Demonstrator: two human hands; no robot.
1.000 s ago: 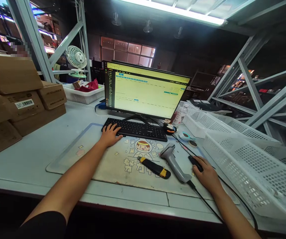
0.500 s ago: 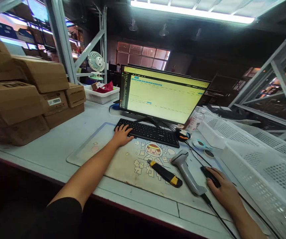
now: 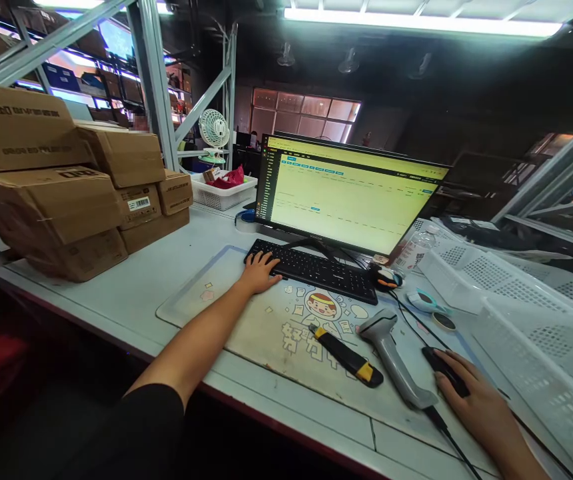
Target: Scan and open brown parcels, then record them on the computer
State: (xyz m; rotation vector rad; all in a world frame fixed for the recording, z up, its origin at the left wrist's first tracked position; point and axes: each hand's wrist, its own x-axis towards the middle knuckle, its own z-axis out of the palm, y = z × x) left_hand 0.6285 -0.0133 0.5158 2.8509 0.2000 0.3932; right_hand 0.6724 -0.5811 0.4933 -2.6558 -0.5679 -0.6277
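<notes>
My left hand (image 3: pixel 261 270) rests with fingers spread on the left end of a black keyboard (image 3: pixel 316 269). My right hand (image 3: pixel 476 403) lies cupped over a black mouse (image 3: pixel 444 368) at the right of the desk mat (image 3: pixel 266 320). Between the hands lie a black and yellow utility knife (image 3: pixel 346 355) and a grey barcode scanner (image 3: pixel 394 357). Behind the keyboard a monitor (image 3: pixel 346 193) shows a pale yellow screen.
Stacked cardboard boxes (image 3: pixel 61 187) stand at the left of the white table (image 3: pixel 136 287). White perforated baskets (image 3: pixel 526 307) fill the right side. A basket with red items (image 3: pixel 224 190), a small fan (image 3: pixel 214 130) and steel shelving (image 3: pixel 154 80) stand behind.
The view has swung to the left, bringing more of the boxes into sight. Both hands stay on the keyboard and the mouse.
</notes>
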